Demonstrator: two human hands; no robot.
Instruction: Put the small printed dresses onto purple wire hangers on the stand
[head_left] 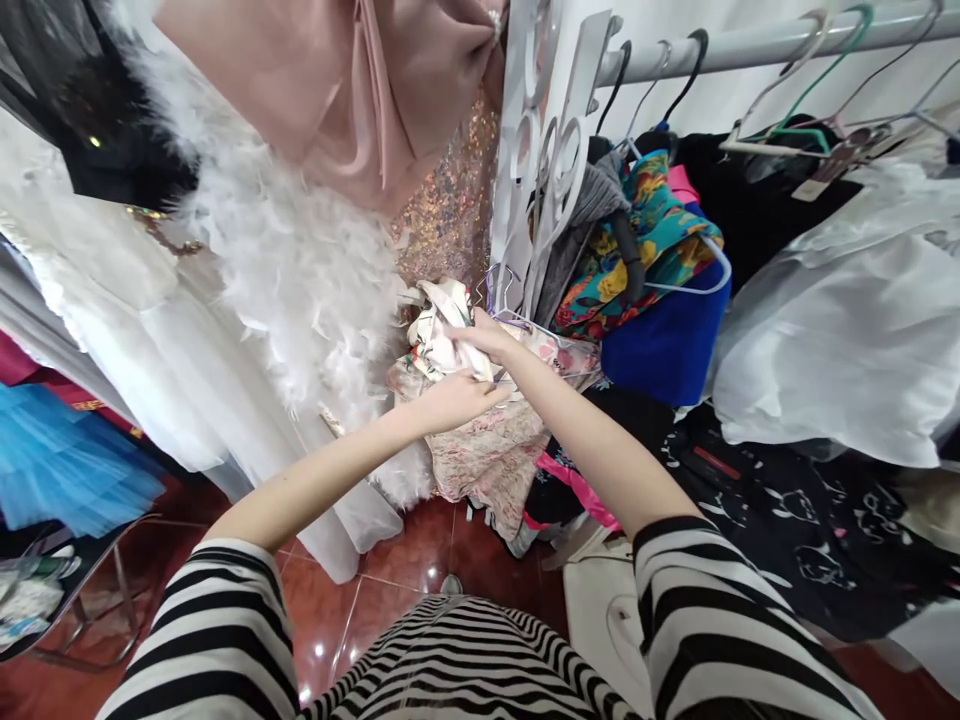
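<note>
Both of my hands meet at a bunched white printed garment (442, 335) in the middle of the head view. My right hand (486, 338) grips its upper right part with the fingers wrapped into the cloth. Lower down, my left hand (459, 398) is closed at the garment's bottom edge, its fingertips partly hidden by the fabric. Under and behind them lies a pale floral cloth (487, 455) that hangs down the front of a pile. Just beyond my right hand, purple and white wire hangers (501, 292) stick up.
White feathered cloth (292, 270) and a pink satin dress (337, 90) hang at left. A white scrolled metal frame (551, 190) stands behind. On the right, a rail (750, 50) bears hangers and clothes, including a white satin garment (847, 350). Red floor tiles (382, 590) show below.
</note>
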